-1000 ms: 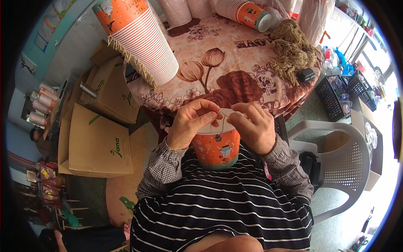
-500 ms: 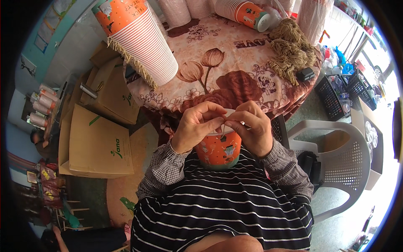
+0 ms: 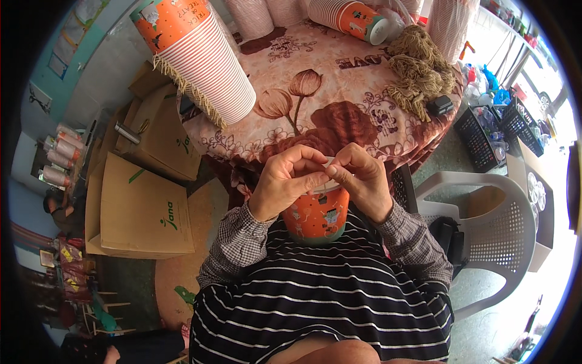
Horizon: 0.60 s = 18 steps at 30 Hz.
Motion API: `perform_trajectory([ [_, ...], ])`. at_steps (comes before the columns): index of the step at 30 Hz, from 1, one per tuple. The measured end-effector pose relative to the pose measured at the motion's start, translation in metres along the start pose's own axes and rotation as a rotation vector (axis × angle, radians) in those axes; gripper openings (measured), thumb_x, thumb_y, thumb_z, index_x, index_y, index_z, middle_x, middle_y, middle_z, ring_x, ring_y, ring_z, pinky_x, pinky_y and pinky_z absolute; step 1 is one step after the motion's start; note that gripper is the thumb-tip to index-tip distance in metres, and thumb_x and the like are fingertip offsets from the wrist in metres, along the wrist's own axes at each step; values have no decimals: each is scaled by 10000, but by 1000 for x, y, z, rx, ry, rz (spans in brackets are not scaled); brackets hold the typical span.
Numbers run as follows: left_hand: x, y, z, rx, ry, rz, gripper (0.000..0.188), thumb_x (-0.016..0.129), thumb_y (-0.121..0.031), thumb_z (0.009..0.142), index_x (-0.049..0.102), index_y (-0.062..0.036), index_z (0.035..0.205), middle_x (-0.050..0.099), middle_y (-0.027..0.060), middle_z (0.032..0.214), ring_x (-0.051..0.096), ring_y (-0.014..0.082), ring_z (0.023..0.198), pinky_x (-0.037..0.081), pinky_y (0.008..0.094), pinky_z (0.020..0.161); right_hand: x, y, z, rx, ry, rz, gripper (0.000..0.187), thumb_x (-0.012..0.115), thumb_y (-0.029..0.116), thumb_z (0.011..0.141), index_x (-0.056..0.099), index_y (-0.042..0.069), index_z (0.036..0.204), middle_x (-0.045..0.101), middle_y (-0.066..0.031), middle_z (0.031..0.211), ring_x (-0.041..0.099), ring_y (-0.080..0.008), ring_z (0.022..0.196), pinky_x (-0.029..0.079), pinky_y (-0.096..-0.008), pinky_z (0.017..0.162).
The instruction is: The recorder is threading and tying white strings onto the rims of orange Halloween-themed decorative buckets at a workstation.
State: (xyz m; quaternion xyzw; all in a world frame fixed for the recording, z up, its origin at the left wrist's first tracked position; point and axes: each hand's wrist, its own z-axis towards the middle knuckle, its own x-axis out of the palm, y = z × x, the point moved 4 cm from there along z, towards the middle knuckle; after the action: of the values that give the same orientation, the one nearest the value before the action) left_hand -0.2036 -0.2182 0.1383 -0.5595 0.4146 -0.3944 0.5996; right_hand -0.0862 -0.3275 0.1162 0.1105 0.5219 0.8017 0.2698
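Observation:
An orange paper bucket (image 3: 316, 217) with a green base and small printed figures sits upright on my lap, against a black-and-white striped garment. Over its white rim, my left hand (image 3: 295, 180) and my right hand (image 3: 359, 181) meet, thumbs and forefingers pinched close together. Between the fingertips is what looks like a thin pale cord, mostly covered by the fingers. Whether it passes through the bucket's wall cannot be seen. Beyond my hands, a bundle of tan cords (image 3: 418, 70) lies on the right of the flowered table (image 3: 242, 142).
A tall stack of orange buckets (image 3: 203, 67) leans at the table's left, beside laid-out cords. Another stack (image 3: 348, 20) lies at the back. Cardboard boxes (image 3: 145, 209) stand left; a plastic chair (image 3: 494, 242) and black crates (image 3: 482, 136) stand right. Another person (image 3: 121, 349) is at lower left.
My right fingers have shifted slightly, their tips now closer over the rim. A pale strand that hung below the fingertips is less visible. The bucket stays in place.

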Motion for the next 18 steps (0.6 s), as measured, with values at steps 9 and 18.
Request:
perform_trajectory([
  [9,8,1,-1,230,-27,247,245,644,-2,845,532,10,1062,655,66,929,640,107,862,525,232,740,2,9,0,-57,-51,-113,151,717,102,805,599,30,743,527,-10,748,508,-85,643,410,-232,619],
  [18,14,-5,-3,268,-64,433,333,652,24,787,502,1,1083,679,100,905,666,136,827,522,250,726,2,7,-1,-67,-101,-114,197,720,111,790,568,49,682,495,1,690,488,-92,587,370,-237,622],
])
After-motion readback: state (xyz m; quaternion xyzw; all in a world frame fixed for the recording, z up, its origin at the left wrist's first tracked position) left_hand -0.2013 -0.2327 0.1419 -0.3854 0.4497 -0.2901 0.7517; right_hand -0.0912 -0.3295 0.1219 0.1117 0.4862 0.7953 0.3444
